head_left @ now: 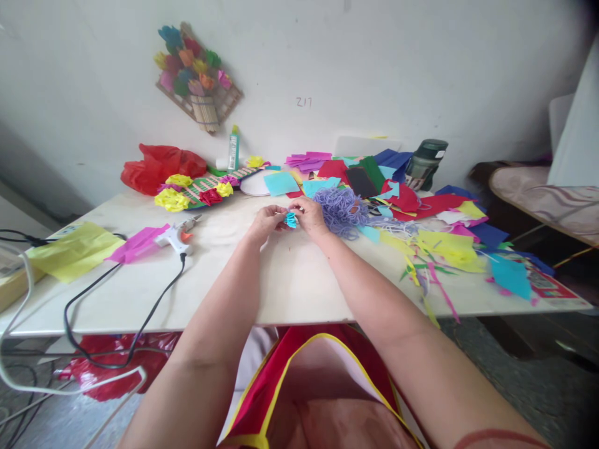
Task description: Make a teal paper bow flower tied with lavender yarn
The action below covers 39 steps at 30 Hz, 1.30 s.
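You sat at a white table [290,287] pushed against a pale wall, and its near edge hid your lap and cut off a red plastic bag [110,368] on the floor beneath. The right half was buried under a spread of coloured paper scraps [449,246], so the tabletop there was hard to make out. A second red bag [159,165] lay crumpled at the back left, its contents hidden. Beside the scraps sat a tangle of lilac yarn [341,211], with a dark green jar [425,163] behind it, its inside not visible. A paper guitar with crepe flowers [206,187] lay at the back, and a glue gun [178,237] rested to your left with its black cord trailing off the edge. Your left hand [266,222] and right hand [309,215] met near the table's centre, fingertips of both pinching a small, pleated blue paper piece [291,219] between them; its exact folds were too small to read.
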### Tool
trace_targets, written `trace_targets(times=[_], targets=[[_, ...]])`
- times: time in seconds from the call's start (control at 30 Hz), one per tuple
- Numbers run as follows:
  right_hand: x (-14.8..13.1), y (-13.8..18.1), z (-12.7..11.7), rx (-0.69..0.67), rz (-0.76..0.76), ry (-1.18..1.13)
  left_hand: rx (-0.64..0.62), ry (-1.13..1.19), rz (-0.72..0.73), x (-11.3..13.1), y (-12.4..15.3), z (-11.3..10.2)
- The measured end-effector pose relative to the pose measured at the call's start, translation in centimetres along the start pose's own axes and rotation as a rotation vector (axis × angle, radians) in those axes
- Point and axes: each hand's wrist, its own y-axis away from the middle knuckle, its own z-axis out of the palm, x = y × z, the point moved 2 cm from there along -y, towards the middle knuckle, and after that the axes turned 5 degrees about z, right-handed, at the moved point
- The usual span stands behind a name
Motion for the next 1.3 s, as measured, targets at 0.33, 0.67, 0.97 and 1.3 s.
trace_targets(times=[0.33, 0.67, 0.97, 1.3], targets=[[-0.13, -0.07, 0.04, 0.014, 0.031, -0.021, -0.051, 0.03, 0.03, -0.34, -0.1, -0.21], [0.3, -0.2, 0.07, 0.028, 0.122, -0.151, -0.099, 0.029, 0.072, -0.21, 0.04, -0.23], [0.62, -0.17, 0.36, 0.021, 0.193, -0.226, -0.019, -0.038, 0.048, 0.12, -0.13, 0.31], [0.35, -0.07, 0.05, 0.014, 0.195, -0.261, 0.058, -0.139, 0.069, -0.03, -0.43, 0.37]])
